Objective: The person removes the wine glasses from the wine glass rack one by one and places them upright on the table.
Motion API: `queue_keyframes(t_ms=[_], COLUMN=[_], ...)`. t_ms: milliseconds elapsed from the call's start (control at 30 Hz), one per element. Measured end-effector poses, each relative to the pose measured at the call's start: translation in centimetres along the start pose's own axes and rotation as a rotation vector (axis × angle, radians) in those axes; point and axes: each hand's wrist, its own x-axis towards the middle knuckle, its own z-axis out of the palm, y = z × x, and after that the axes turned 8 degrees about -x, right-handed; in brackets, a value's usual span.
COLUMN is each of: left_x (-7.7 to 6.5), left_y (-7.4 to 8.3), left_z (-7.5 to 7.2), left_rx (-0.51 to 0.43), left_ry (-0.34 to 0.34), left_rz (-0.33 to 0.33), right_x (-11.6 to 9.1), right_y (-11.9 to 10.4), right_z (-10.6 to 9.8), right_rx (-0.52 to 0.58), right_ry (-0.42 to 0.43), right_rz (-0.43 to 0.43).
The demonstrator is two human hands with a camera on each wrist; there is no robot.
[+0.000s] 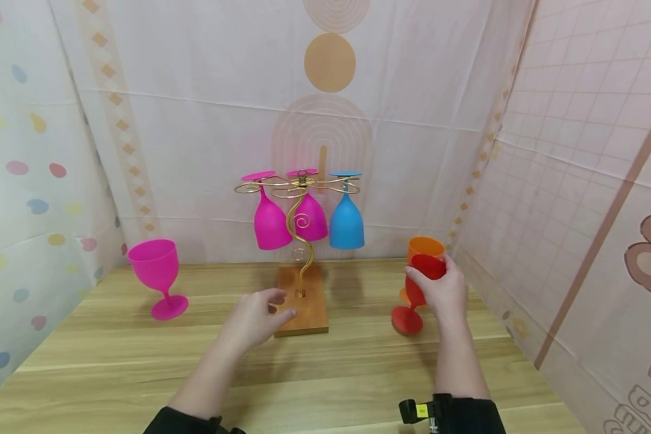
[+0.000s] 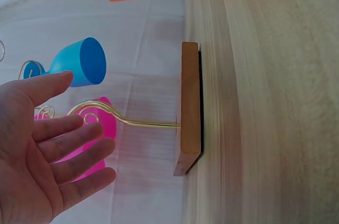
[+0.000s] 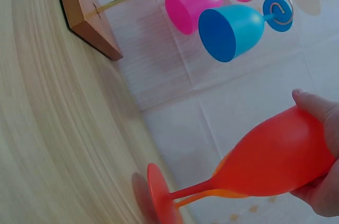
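From the head view, the right hand (image 1: 449, 292) grips a red goblet (image 1: 428, 266) by its bowl, thumb on the left side, at the right of the wooden table (image 1: 325, 374). The goblet is upright with a tilt, its foot low over the wood; whether it touches cannot be told. Just beyond, an orange goblet (image 1: 425, 246) stands partly hidden behind it. In the middle is a gold stemware rack (image 1: 301, 280) on a rectangular wooden base (image 1: 309, 310). Upside down from its loops hang a left pink goblet (image 1: 271, 223), a second pink goblet (image 1: 316, 220) and, on the right, a blue goblet (image 1: 347, 223). Another pink goblet (image 1: 155, 265) stands upright at far left. The left hand (image 1: 255, 319) is near the base, holding nothing.

In the left wrist view, that hand's palm shows, its fingers extended and loosely spread, the thumb well apart from them. The hand is clear of the wooden base.

In the right wrist view, fingers and thumb close around the red bowl near its rim. The orange goblet shows partly behind the red one, and the blue goblet hangs farther left.
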Motion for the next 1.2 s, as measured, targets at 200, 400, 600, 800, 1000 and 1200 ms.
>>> queue_keyframes(t_ms=[200, 400, 600, 800, 1000, 1200], left_x=[0.0, 0.0, 0.0, 0.1, 0.1, 0.0], left_y=[-0.2, -0.1, 0.0, -0.1, -0.1, 0.0], left_z=[-0.1, -0.1, -0.1, 0.0, 0.1, 0.1], left_rx=[0.005, 0.009, 0.011, 0.008, 0.001, 0.003], left_ry=[0.006, 0.001, -0.001, -0.004, -0.005, -0.009], left_rz=[0.001, -0.001, 0.002, -0.004, -0.003, -0.006], right_x=[0.3, 0.4, 0.6, 0.9, 1.0, 1.0], right_y=[0.3, 0.7, 1.2, 1.5, 1.7, 2.0], right_z=[0.3, 0.1, 0.0, -0.1, 0.0, 0.0], right_rx=[-0.054, -0.066, -0.065, -0.068, -0.080, -0.097], right_ry=[0.031, 0.033, 0.052, 0.064, 0.064, 0.085], right_rz=[-0.011, 0.010, 0.015, 0.020, 0.034, 0.011])
